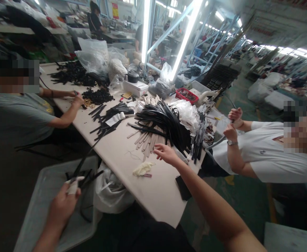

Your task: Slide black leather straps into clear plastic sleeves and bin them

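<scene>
My left hand [65,199], with a pale wrap on a finger, is closed on a long black strip [86,157] above a white plastic bin [35,196] at the lower left. More dark strips lie in that bin. My right hand [164,153] is over the table [158,196], its fingers apart and slightly curled, beside the near ends of a heap of pale-backed strips [148,140]. Long black strips [166,120] fan across the heap. A crumpled yellowish glove [143,169] lies on the table below my right hand.
A person in grey [24,115] works at the left by black pieces [98,95]; another in white [261,150] stands at the right. Farther back are a red basket [186,95], plastic bags [93,56] and a white box [135,88]. A white sack [111,192] hangs by the near edge.
</scene>
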{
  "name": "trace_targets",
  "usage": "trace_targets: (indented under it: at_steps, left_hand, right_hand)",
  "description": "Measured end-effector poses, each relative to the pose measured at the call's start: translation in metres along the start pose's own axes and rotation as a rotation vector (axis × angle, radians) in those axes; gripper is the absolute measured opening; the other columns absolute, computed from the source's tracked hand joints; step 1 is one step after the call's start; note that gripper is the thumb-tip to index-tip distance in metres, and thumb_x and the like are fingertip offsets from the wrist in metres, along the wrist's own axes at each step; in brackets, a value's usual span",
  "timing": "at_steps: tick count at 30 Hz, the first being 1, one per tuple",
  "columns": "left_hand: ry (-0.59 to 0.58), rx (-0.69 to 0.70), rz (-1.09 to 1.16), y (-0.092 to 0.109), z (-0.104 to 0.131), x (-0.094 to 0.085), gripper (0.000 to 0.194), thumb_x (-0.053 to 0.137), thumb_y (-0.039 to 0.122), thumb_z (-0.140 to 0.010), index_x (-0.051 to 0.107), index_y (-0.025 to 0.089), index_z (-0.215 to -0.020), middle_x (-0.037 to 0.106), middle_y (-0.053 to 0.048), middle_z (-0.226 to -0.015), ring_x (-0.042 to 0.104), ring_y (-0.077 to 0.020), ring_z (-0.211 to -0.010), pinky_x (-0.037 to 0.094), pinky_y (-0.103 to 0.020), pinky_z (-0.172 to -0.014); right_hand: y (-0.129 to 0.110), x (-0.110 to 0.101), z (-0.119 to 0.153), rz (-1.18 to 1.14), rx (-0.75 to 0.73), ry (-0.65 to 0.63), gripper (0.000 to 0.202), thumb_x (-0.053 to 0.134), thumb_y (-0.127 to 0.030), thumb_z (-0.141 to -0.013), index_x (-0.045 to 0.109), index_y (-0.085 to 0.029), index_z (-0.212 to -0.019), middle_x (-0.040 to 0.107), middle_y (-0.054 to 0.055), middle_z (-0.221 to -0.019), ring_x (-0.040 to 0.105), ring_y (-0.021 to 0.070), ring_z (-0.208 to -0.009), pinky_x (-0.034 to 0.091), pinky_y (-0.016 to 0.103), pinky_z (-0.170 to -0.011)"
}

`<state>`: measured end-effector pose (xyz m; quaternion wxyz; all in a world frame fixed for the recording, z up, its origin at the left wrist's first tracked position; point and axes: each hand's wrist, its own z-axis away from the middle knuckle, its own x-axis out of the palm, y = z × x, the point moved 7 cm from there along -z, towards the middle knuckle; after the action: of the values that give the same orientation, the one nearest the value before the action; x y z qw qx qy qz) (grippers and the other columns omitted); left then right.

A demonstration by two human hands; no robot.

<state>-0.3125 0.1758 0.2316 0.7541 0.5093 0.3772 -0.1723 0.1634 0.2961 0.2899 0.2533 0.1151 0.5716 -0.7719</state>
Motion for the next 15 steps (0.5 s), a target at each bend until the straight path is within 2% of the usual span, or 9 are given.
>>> trace_targets:
  at_steps: [1, 2, 4, 5, 7, 9, 13, 15]
  left_hand:
    - [-0.024, -0.059, -0.109, -0.032, -0.021, -0.009, 0.018, 0.050, 0.039, -0.077, 0.059, 0.025, -0.084, 0.064, 0.001, -0.062, 0.061, -0.0229, -0.062, 0.045, -0.028, -0.058]
    - [-0.091, -0.091, -0.164, -0.058, -0.042, -0.011, 0.019, 0.050, 0.040, -0.077, 0.058, 0.026, -0.087, 0.066, 0.003, -0.065, 0.062, -0.0236, -0.064, 0.046, -0.029, -0.061]
    - [-0.097, -0.113, -0.226, -0.089, -0.079, -0.007, 0.022, 0.054, 0.040, -0.073, 0.057, 0.026, -0.090, 0.071, 0.002, -0.070, 0.067, -0.0269, -0.074, 0.050, -0.033, -0.069]
    - [-0.092, -0.106, -0.249, -0.095, -0.092, 0.002, 0.023, 0.057, 0.039, -0.070, 0.057, 0.025, -0.090, 0.072, 0.000, -0.073, 0.068, -0.0286, -0.080, 0.051, -0.034, -0.073]
    - [-0.103, -0.055, -0.283, -0.089, -0.105, 0.033, 0.024, 0.060, 0.036, -0.068, 0.060, 0.024, -0.089, 0.074, -0.003, -0.080, 0.069, -0.0311, -0.090, 0.051, -0.036, -0.081]
    - [-0.180, 0.021, -0.272, -0.068, -0.096, 0.080, 0.025, 0.057, 0.036, -0.073, 0.064, 0.024, -0.094, 0.076, -0.006, -0.092, 0.069, -0.0305, -0.095, 0.051, -0.037, -0.086]
    - [-0.306, 0.176, -0.197, -0.023, -0.040, 0.177, 0.029, 0.046, 0.030, -0.087, 0.065, 0.023, -0.107, 0.071, -0.008, -0.112, 0.066, -0.0250, -0.105, 0.048, -0.034, -0.093]
    - [-0.294, 0.202, -0.242, -0.017, -0.018, 0.211, 0.033, 0.046, 0.025, -0.088, 0.062, 0.019, -0.116, 0.068, -0.011, -0.118, 0.065, -0.0247, -0.107, 0.048, -0.034, -0.095]
  right_hand:
    - [0.032, -0.002, -0.006, 0.068, 0.084, 0.029, 0.032, 0.064, -0.033, -0.091, 0.068, -0.016, -0.118, 0.074, 0.009, -0.098, 0.067, 0.0121, -0.060, 0.050, 0.020, -0.054]
    - [0.060, -0.006, -0.014, 0.128, 0.152, 0.061, 0.027, 0.063, -0.030, -0.091, 0.071, -0.014, -0.111, 0.075, 0.009, -0.093, 0.068, 0.0138, -0.062, 0.051, 0.021, -0.056]
    - [0.101, -0.022, -0.032, 0.217, 0.234, 0.142, 0.024, 0.063, -0.025, -0.089, 0.073, -0.012, -0.107, 0.076, 0.011, -0.093, 0.072, 0.0182, -0.073, 0.052, 0.023, -0.066]
    - [0.115, -0.031, -0.044, 0.262, 0.261, 0.182, 0.025, 0.062, -0.024, -0.089, 0.073, -0.012, -0.107, 0.076, 0.012, -0.096, 0.072, 0.0201, -0.082, 0.052, 0.024, -0.072]
    - [0.133, -0.050, -0.074, 0.349, 0.297, 0.245, 0.027, 0.059, -0.024, -0.090, 0.073, -0.013, -0.110, 0.074, 0.014, -0.105, 0.070, 0.0223, -0.099, 0.050, 0.025, -0.083]
    - [0.144, -0.062, -0.110, 0.424, 0.304, 0.268, 0.028, 0.055, -0.025, -0.092, 0.072, -0.015, -0.112, 0.073, 0.014, -0.112, 0.067, 0.0219, -0.108, 0.047, 0.025, -0.089]
    - [0.162, -0.058, -0.184, 0.555, 0.259, 0.244, 0.036, 0.052, -0.024, -0.094, 0.063, -0.016, -0.127, 0.066, 0.015, -0.123, 0.063, 0.0213, -0.110, 0.045, 0.026, -0.091]
    - [0.171, -0.048, -0.212, 0.616, 0.234, 0.233, 0.041, 0.052, -0.019, -0.093, 0.056, -0.011, -0.133, 0.059, 0.020, -0.128, 0.062, 0.0238, -0.110, 0.045, 0.030, -0.091]
